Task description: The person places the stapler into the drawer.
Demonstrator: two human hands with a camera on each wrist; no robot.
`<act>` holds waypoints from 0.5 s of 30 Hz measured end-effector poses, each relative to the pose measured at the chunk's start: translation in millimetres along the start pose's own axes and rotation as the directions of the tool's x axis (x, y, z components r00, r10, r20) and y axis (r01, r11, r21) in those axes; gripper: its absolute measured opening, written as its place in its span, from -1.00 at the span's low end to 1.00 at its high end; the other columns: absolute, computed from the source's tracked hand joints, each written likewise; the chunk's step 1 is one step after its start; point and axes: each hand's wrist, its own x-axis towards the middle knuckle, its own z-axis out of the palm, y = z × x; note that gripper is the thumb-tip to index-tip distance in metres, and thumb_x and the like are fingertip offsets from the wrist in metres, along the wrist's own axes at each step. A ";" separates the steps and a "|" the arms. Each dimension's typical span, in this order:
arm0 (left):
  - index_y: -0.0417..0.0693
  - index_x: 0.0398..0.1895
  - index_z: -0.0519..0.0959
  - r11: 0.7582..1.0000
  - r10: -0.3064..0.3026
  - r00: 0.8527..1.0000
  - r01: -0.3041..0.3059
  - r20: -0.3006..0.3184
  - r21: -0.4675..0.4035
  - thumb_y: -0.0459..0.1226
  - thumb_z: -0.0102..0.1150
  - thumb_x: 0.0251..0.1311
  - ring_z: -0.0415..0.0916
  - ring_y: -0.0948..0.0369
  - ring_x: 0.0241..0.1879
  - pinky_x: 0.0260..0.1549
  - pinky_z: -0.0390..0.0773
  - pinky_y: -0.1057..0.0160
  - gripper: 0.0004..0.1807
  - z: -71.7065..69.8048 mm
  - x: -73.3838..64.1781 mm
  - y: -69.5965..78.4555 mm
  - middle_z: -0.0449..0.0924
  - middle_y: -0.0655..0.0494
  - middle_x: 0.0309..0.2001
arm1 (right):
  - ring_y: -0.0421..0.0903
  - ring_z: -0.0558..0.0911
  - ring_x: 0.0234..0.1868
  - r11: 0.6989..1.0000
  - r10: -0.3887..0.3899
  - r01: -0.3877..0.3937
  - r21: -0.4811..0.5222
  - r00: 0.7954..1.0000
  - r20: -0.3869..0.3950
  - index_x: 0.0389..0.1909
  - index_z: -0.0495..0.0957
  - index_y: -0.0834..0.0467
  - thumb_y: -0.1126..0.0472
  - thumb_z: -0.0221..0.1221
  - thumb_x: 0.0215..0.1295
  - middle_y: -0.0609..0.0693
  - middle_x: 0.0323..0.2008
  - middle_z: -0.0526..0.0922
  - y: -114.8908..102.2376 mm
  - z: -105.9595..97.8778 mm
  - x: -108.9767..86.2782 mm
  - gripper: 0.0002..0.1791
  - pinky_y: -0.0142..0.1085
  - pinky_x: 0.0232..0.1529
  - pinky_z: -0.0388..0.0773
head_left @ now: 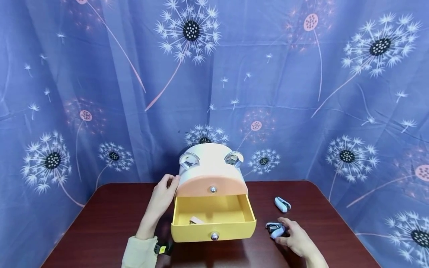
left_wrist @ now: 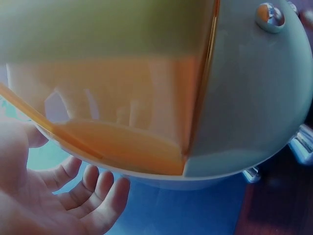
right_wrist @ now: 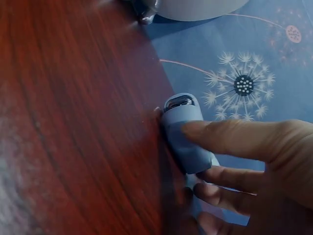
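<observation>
A small box with drawers (head_left: 209, 160) has a white rounded body and two mirror-like ears. Its yellow lower drawer (head_left: 214, 231) is pulled out, and a small pale pink object (head_left: 196, 220) lies inside. At the box's left side is my left hand (head_left: 164, 197), fingertips right at the white wall; the left wrist view shows its fingers (left_wrist: 105, 188) loosely bent beside the rim. My right hand (head_left: 296, 238) pinches a small light-blue stapler (head_left: 277, 230) between thumb and fingers, low over the table. The right wrist view shows the thumb across the stapler (right_wrist: 183, 142).
Another light-blue stapler (head_left: 282, 204) lies on the dark red table (head_left: 318, 208), behind the right hand. The peach upper drawer (head_left: 197, 187) is closed. A blue curtain with dandelion prints (head_left: 221, 89) hangs round the table's back and sides.
</observation>
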 end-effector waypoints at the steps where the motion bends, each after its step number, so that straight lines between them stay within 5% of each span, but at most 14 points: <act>1: -0.04 -0.16 0.50 1.000 0.001 1.000 -0.001 -0.001 0.002 0.21 -0.08 0.37 0.44 0.16 -0.41 -0.34 0.39 0.20 -0.49 -0.5 0.0 0.5 0.46 0.10 -0.49 | -0.02 0.52 -0.21 1.000 -0.006 0.006 -0.029 1.000 0.002 0.11 0.49 0.30 0.32 0.51 -0.21 0.19 -0.09 0.54 -0.9 0.5 1.5 -0.26 -0.17 -0.15 0.45; 7: -0.03 -0.16 0.50 1.000 -0.006 1.000 0.006 -0.005 0.009 0.22 -0.09 0.37 0.45 0.15 -0.39 -0.31 0.39 0.19 -0.49 -0.3 -0.6 0.0 0.47 0.10 -0.49 | 0.11 0.44 -0.07 0.990 -0.015 0.016 -0.143 1.000 0.005 -0.04 0.58 0.15 0.25 0.55 -0.33 0.12 -0.12 0.49 -5.1 3.7 4.6 -0.33 -0.03 -0.06 0.36; 15: -0.03 -0.17 0.50 1.000 -0.001 1.000 0.001 -0.001 -0.006 0.21 -0.07 0.38 0.45 0.15 -0.41 -0.34 0.39 0.19 -0.50 0.3 -0.6 0.3 0.46 0.10 -0.49 | -0.08 0.48 -0.34 0.978 -0.024 0.011 -0.209 0.998 -0.063 -0.26 0.56 0.12 0.26 0.54 -0.30 -0.01 -0.34 0.52 -2.1 4.4 6.8 -0.52 -0.12 -0.25 0.42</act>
